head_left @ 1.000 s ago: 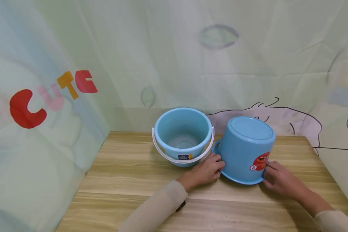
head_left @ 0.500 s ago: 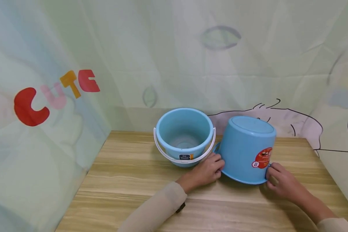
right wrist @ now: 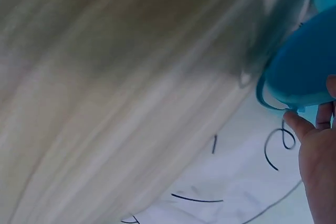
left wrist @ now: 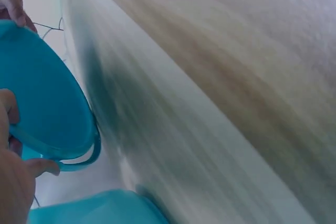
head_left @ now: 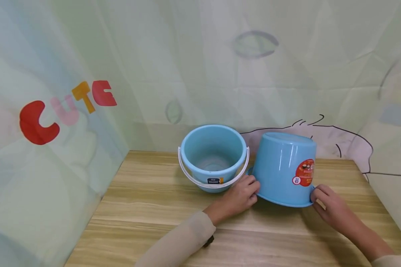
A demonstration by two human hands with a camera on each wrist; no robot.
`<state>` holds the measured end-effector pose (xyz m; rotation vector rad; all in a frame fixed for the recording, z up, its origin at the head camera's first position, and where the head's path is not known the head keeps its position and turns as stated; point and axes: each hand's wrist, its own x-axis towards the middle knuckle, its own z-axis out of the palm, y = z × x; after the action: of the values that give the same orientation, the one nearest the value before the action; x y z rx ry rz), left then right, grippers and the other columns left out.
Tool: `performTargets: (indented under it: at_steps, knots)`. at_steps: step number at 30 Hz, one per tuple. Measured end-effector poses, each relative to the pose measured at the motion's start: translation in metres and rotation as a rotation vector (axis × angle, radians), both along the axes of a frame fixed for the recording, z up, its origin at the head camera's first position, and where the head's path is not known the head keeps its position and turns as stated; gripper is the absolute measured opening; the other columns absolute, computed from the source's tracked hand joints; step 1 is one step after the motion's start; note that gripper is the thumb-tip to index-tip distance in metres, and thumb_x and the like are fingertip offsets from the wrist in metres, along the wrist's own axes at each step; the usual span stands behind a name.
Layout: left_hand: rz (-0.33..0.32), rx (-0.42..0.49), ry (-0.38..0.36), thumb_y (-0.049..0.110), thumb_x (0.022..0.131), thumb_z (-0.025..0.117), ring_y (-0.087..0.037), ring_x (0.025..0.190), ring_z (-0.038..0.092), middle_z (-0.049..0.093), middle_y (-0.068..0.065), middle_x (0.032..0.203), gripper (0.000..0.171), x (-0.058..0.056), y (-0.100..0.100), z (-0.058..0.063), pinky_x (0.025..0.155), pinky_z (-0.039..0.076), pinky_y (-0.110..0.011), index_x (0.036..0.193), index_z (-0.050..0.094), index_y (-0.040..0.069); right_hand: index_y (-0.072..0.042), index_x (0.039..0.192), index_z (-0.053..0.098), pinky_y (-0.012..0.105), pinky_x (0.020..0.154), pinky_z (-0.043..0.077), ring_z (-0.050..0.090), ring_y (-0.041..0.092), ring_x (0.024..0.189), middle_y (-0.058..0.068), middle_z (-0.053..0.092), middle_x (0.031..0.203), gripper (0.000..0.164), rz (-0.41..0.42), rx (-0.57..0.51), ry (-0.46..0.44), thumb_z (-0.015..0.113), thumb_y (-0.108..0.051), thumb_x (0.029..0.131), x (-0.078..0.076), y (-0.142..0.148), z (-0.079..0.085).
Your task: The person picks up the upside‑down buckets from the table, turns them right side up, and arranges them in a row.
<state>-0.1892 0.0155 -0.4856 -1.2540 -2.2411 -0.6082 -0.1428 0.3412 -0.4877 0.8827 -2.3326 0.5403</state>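
Note:
A blue plastic bucket (head_left: 277,172) with a red round label is held upside down, its base tipped back and its near rim raised off the table. My left hand (head_left: 241,194) grips its rim on the left side, beside a loop-shaped blue handle. On the right, my right hand (head_left: 331,207) pinches the rim. Part of the bucket's inside (left wrist: 42,82) shows in the left wrist view, with the left thumb (left wrist: 44,166) against the handle loop. Just left of it stands a second, upright light-blue bucket (head_left: 204,172), with a white bail handle (head_left: 200,184) lowered in front.
A wood-grain table (head_left: 147,207) bears both buckets. Behind it hangs a pale printed cloth (head_left: 200,74); on the left, another cloth side carries coloured letters (head_left: 38,124). The upright bucket stands close to the left hand and to the back cloth.
The near rim of the upside-down bucket has risen and its base has tipped backward. My right hand has shifted slightly right with the rim; the left hand and upright bucket have hardly moved.

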Motion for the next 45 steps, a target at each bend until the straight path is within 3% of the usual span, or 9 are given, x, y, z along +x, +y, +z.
performTargets:
  at_steps: [3, 8, 17, 25, 34, 45]
  knots:
    - [0.034, -0.014, 0.007, 0.0, 0.081, 0.072, -0.014, 0.083, 0.051, 0.052, 0.002, 0.086, 0.02, 0.003, 0.002, 0.003, 0.076, 0.045, -0.024, 0.085, 0.057, 0.013, -0.012, 0.083, 0.057, 0.001, 0.083, 0.042, 0.051, 0.009, 0.086, -0.004, 0.057, 0.091, 0.054, -0.037, -0.005, 0.001, 0.032, -0.054, 0.106, 0.001, 0.001, 0.007]
    - [0.05, 0.011, -0.05, 0.001, 0.086, 0.07, -0.012, 0.083, 0.05, 0.052, 0.003, 0.088, 0.018, 0.008, 0.005, 0.01, 0.074, 0.044, -0.021, 0.087, 0.057, 0.013, -0.009, 0.085, 0.058, -0.002, 0.089, 0.039, 0.051, 0.008, 0.088, -0.001, 0.058, 0.092, 0.056, -0.062, -0.016, 0.0, 0.031, -0.054, 0.104, 0.001, 0.002, 0.021]
    - [0.054, 0.102, -0.07, -0.002, 0.086, 0.065, -0.012, 0.084, 0.049, 0.049, 0.002, 0.088, 0.017, 0.012, 0.008, 0.033, 0.074, 0.042, -0.018, 0.089, 0.055, 0.011, -0.003, 0.085, 0.06, 0.001, 0.085, 0.039, 0.049, 0.001, 0.092, 0.005, 0.06, 0.088, 0.059, -0.099, -0.094, 0.068, 0.036, -0.052, 0.106, 0.001, -0.002, 0.044]
    - [0.045, 0.154, -0.115, -0.007, 0.081, 0.065, -0.013, 0.084, 0.05, 0.05, 0.0, 0.088, 0.02, 0.017, 0.009, 0.056, 0.075, 0.044, -0.02, 0.09, 0.056, 0.008, 0.003, 0.089, 0.057, -0.005, 0.09, 0.037, 0.041, -0.019, 0.102, 0.006, 0.058, 0.086, 0.065, -0.155, -0.107, 0.087, 0.034, -0.055, 0.106, 0.005, -0.002, 0.058]
    - [0.1, 0.13, -0.146, -0.003, 0.087, 0.067, -0.012, 0.083, 0.052, 0.053, -0.001, 0.091, 0.017, 0.023, 0.009, 0.079, 0.075, 0.046, -0.02, 0.094, 0.058, 0.01, 0.005, 0.093, 0.057, -0.004, 0.08, 0.041, 0.037, -0.019, 0.105, 0.011, 0.06, 0.087, 0.065, -0.196, -0.1, 0.11, 0.035, -0.055, 0.106, 0.006, -0.003, 0.07]
    - [0.078, 0.149, -0.157, 0.0, 0.093, 0.07, -0.014, 0.085, 0.058, 0.057, -0.004, 0.097, 0.015, 0.03, 0.005, 0.098, 0.079, 0.051, -0.022, 0.103, 0.061, 0.007, 0.007, 0.101, 0.057, -0.008, 0.078, 0.037, 0.041, -0.012, 0.1, 0.014, 0.057, 0.092, 0.069, -0.249, -0.093, 0.087, 0.032, -0.058, 0.104, 0.016, -0.008, 0.09]
